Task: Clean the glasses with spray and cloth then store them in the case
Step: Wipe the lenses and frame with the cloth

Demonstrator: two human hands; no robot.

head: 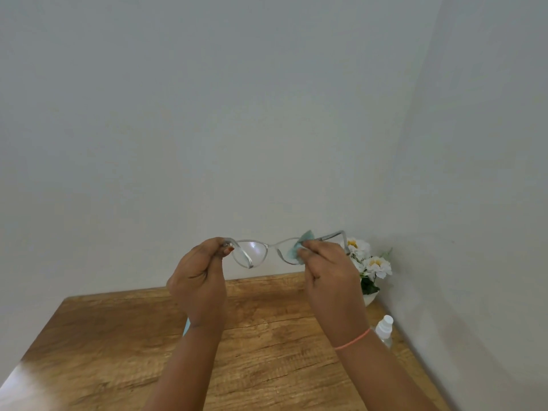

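Above the counter [267, 336], the left hand [198, 280] pinches the glasses [255, 252] at one hinge while the right hand [329, 274] pinches the cloth [299, 250] over the other lens, best rubbed lightly in circles.

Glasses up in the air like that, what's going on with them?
A person is cleaning the glasses, holding them up above a wooden table. The left hand pinches one end of the clear frame. The right hand presses a small teal cloth around the other lens. A spray bottle stands on the table beside the right wrist, and white flowers sit in the corner. No case is clearly in view.
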